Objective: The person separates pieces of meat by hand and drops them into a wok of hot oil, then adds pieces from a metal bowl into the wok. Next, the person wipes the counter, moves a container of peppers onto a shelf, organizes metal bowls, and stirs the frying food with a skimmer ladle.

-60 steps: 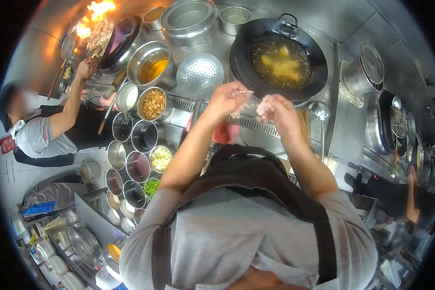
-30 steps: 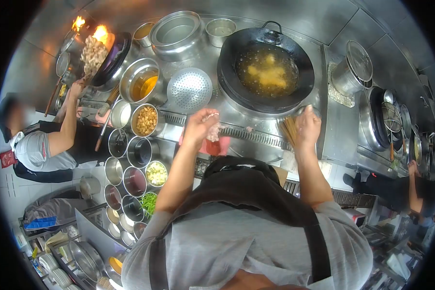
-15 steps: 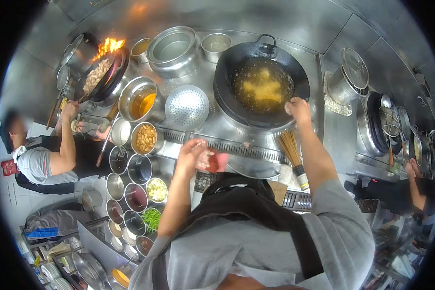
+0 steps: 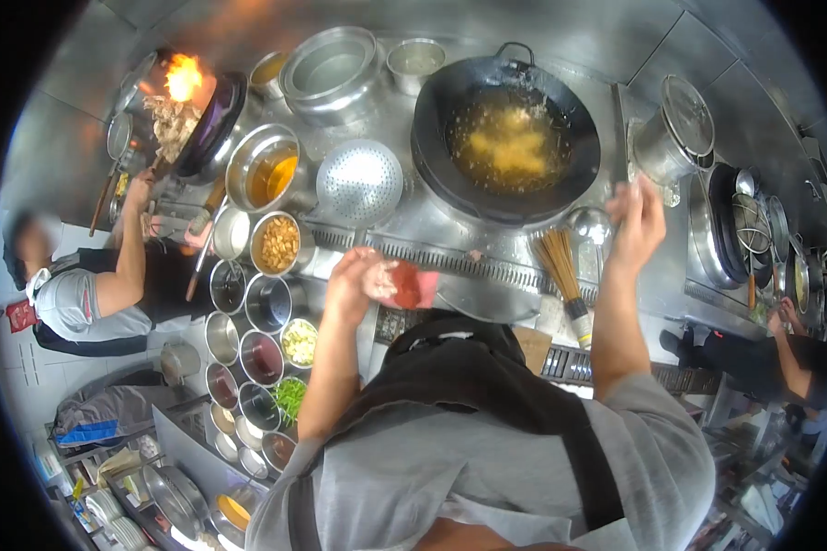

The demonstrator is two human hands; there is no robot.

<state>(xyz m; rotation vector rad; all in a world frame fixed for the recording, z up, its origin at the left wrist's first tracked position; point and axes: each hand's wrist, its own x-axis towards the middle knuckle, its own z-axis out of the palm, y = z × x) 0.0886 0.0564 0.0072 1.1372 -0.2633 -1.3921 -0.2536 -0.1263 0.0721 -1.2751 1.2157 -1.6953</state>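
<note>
Well, in the head view my left hand (image 4: 347, 278), half-closed, holds pale raw meat (image 4: 379, 279) at nine o'clock. My right hand (image 4: 638, 225), loosely open, contents unclear, hovers at four o'clock from the wok (image 4: 434, 158) of frying golden pieces (image 4: 505, 150).

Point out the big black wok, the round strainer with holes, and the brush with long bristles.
Wok (image 4: 432, 138): head view, left side of its inner wall.
Strainer (image 4: 363, 176): head view, middle of its perforated bowl.
Brush (image 4: 559, 263): head view, the bristles.
</note>
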